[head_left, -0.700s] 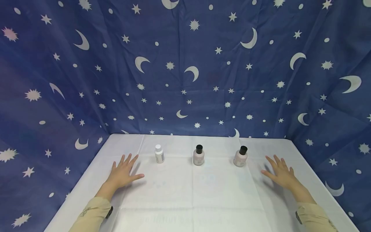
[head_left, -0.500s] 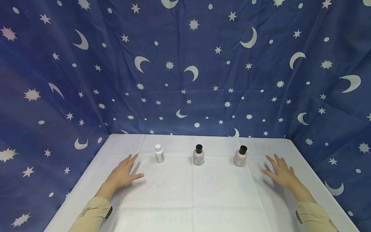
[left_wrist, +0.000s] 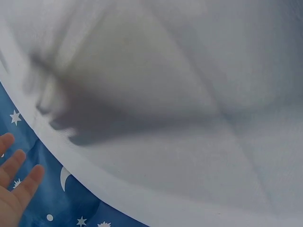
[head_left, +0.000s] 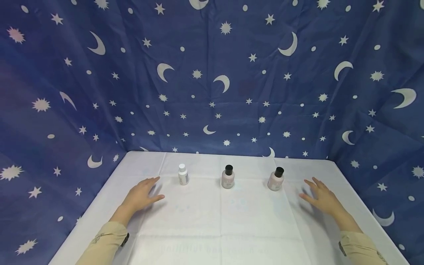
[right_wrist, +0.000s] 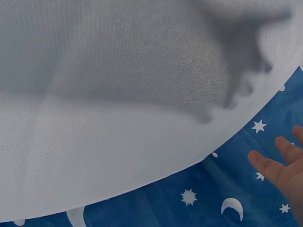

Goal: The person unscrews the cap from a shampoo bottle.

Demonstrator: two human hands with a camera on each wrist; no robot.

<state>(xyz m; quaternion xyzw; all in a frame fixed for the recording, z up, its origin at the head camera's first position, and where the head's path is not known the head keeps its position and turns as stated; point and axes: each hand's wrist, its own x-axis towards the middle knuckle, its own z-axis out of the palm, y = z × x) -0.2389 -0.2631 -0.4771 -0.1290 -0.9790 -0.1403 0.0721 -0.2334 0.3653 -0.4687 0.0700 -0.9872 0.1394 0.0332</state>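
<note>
In the head view, three small bottles stand in a row across a white table. A white bottle with a white cap [head_left: 183, 175] is leftmost. In the middle is a pale pink bottle with a black cap [head_left: 228, 177]. On the right is a similar pink bottle [head_left: 275, 179], its black cap leaning slightly right in this view. My left hand [head_left: 139, 195] hovers to the left of the white bottle, thumb apart from the fingers, holding nothing. To the right of the right-hand bottle, my right hand [head_left: 321, 198] also holds nothing, its fingers relaxed. Both hands cast shadows on the cloth.
A white cloth [head_left: 218, 221] with fold creases covers the table. Behind and along both sides hangs a dark blue curtain [head_left: 205, 88] printed with moons and stars. Beige sleeves [head_left: 102, 244] cover the forearms.
The left fingers have drawn together and bent a little from a wide spread. The right fingers have also come closer together. The bottles stay in place; the head view has shifted slightly.
</note>
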